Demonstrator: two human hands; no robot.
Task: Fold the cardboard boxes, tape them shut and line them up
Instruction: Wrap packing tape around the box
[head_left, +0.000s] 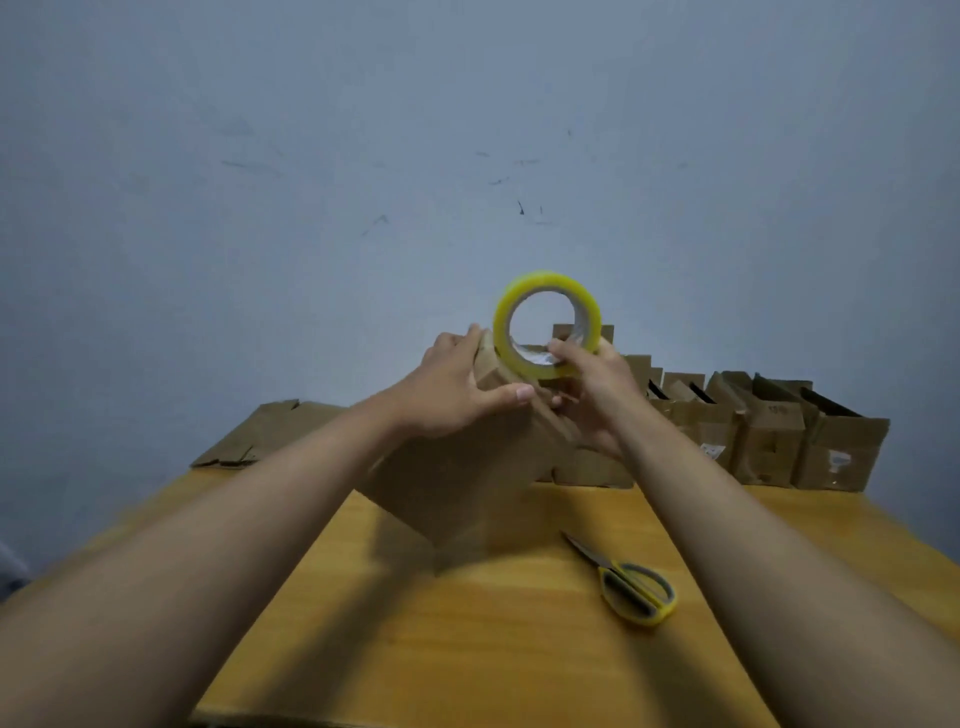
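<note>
A brown cardboard box (467, 478) stands tilted on one corner in the middle of the wooden table (467, 649). My left hand (457, 384) presses on its top left flaps, thumb laid across the upper face. My right hand (597, 395) holds a yellow roll of clear tape (545, 325) upright at the box's top edge, fingers wrapped around the roll's lower rim. The blurred box top is partly hidden by both hands.
Yellow-handled scissors (631, 587) lie shut on the table to the right of the box. A row of folded boxes (769, 436) lines the back right along the wall. Flat unfolded cardboard (260, 436) lies at the back left.
</note>
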